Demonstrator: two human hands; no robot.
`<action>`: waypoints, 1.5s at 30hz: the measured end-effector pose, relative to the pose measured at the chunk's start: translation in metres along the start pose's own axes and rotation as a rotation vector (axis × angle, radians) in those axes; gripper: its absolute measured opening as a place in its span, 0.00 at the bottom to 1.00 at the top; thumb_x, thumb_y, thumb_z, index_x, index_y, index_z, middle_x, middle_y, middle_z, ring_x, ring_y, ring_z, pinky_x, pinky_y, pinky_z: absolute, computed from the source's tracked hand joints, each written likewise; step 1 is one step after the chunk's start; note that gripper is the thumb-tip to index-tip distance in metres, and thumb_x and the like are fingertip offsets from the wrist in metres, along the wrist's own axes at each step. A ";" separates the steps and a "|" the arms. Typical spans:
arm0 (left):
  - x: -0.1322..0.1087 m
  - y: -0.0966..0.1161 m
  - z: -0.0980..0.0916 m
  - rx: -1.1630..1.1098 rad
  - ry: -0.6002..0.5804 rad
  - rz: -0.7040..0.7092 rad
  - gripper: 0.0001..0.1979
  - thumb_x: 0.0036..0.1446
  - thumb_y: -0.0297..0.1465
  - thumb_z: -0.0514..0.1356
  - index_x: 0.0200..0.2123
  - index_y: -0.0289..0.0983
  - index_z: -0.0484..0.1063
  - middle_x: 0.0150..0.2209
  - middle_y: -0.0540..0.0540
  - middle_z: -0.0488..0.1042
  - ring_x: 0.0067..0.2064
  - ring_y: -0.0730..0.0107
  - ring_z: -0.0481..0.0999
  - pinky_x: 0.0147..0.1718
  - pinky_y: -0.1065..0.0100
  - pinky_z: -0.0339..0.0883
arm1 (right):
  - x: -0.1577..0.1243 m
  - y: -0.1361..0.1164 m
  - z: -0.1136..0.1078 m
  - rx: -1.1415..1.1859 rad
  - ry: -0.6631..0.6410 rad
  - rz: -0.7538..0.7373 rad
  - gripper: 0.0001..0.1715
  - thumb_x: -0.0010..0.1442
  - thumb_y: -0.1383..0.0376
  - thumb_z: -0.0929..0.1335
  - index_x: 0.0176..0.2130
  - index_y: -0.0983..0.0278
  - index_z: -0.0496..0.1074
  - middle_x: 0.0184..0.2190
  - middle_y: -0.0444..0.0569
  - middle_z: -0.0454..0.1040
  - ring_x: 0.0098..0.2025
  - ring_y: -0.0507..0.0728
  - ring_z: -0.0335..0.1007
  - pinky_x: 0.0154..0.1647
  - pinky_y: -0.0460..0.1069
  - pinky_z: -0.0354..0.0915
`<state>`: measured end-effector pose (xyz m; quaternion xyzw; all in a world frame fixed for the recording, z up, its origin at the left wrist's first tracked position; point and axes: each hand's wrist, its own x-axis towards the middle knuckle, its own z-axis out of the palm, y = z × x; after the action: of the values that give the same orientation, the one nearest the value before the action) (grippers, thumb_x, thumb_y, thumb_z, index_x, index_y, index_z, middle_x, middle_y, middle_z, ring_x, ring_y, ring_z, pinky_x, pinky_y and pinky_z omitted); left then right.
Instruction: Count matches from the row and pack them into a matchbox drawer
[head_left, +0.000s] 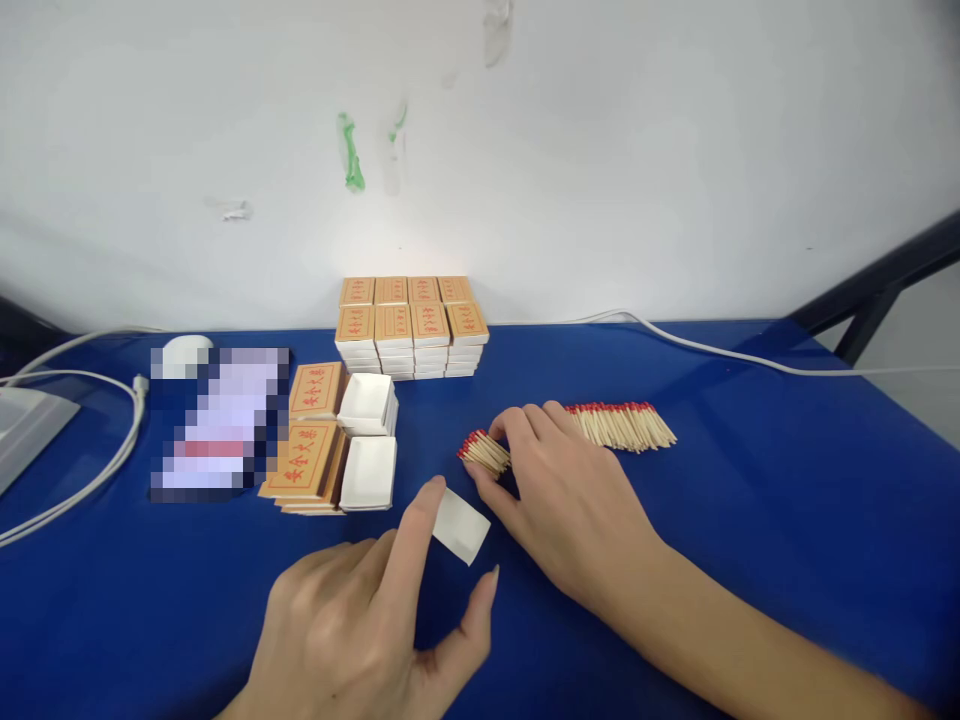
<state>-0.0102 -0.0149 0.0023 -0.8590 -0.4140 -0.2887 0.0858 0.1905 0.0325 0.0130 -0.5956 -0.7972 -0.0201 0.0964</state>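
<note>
Matches point(626, 427) partly behind the right fingers point(534, 422)

We see our left hand point(356, 610), index finger point(409, 560) extended and thumb point(469, 625) spread away, the other fingers point(366, 560) curled; our right hand point(570, 490), palm down, its forearm point(735, 625) slanting inward, forms a pinch.

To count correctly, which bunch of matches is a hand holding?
The leftmost bunch of matches, between thumb and fingers of the right hand; the longer row lies outside that grasp.
</note>
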 end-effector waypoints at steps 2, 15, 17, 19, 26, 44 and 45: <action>-0.001 0.000 0.001 0.008 -0.008 -0.019 0.29 0.67 0.35 0.64 0.66 0.28 0.66 0.18 0.57 0.69 0.14 0.69 0.70 0.17 0.61 0.60 | -0.001 0.005 0.001 0.032 -0.008 -0.019 0.11 0.72 0.60 0.72 0.39 0.63 0.71 0.36 0.53 0.76 0.42 0.66 0.74 0.34 0.56 0.67; -0.013 0.004 0.011 -0.117 -0.116 -0.128 0.22 0.66 0.36 0.63 0.59 0.30 0.73 0.22 0.56 0.72 0.20 0.67 0.80 0.17 0.66 0.70 | 0.006 0.037 -0.003 0.207 -0.083 -0.242 0.10 0.74 0.60 0.71 0.43 0.65 0.76 0.38 0.52 0.77 0.44 0.66 0.71 0.40 0.59 0.72; -0.011 0.004 0.010 -0.128 -0.140 -0.122 0.29 0.65 0.38 0.64 0.64 0.28 0.70 0.21 0.57 0.68 0.20 0.66 0.80 0.17 0.68 0.71 | 0.007 0.041 -0.005 0.232 -0.110 -0.260 0.10 0.74 0.60 0.71 0.43 0.65 0.76 0.39 0.52 0.77 0.45 0.66 0.71 0.42 0.59 0.72; -0.007 0.002 0.007 -0.171 -0.185 -0.112 0.36 0.61 0.40 0.67 0.68 0.29 0.66 0.22 0.58 0.68 0.20 0.67 0.79 0.17 0.69 0.71 | 0.008 0.043 -0.006 0.250 -0.125 -0.270 0.09 0.74 0.61 0.72 0.44 0.65 0.76 0.40 0.52 0.78 0.46 0.65 0.71 0.43 0.59 0.73; -0.003 0.002 0.005 -0.260 -0.270 -0.165 0.25 0.53 0.37 0.72 0.51 0.41 0.69 0.24 0.61 0.67 0.19 0.71 0.76 0.16 0.71 0.69 | 0.009 0.046 -0.006 0.237 -0.097 -0.305 0.09 0.73 0.61 0.73 0.43 0.65 0.76 0.40 0.52 0.80 0.45 0.64 0.72 0.44 0.59 0.72; 0.001 0.005 -0.002 -0.408 -0.347 -0.165 0.33 0.43 0.31 0.78 0.51 0.45 0.70 0.28 0.62 0.74 0.22 0.72 0.78 0.19 0.71 0.70 | 0.009 0.038 -0.010 0.242 -0.152 -0.291 0.10 0.74 0.60 0.72 0.45 0.65 0.76 0.42 0.52 0.82 0.47 0.65 0.75 0.47 0.60 0.74; 0.001 0.005 -0.001 -0.445 -0.357 -0.172 0.26 0.46 0.28 0.75 0.47 0.46 0.71 0.27 0.62 0.73 0.22 0.74 0.77 0.18 0.72 0.68 | 0.009 0.038 -0.010 0.248 -0.151 -0.291 0.10 0.74 0.59 0.72 0.45 0.65 0.76 0.42 0.52 0.82 0.47 0.65 0.76 0.47 0.59 0.74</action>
<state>-0.0061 -0.0179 0.0044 -0.8557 -0.4203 -0.2230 -0.2037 0.2260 0.0507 0.0216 -0.4575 -0.8762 0.1094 0.1049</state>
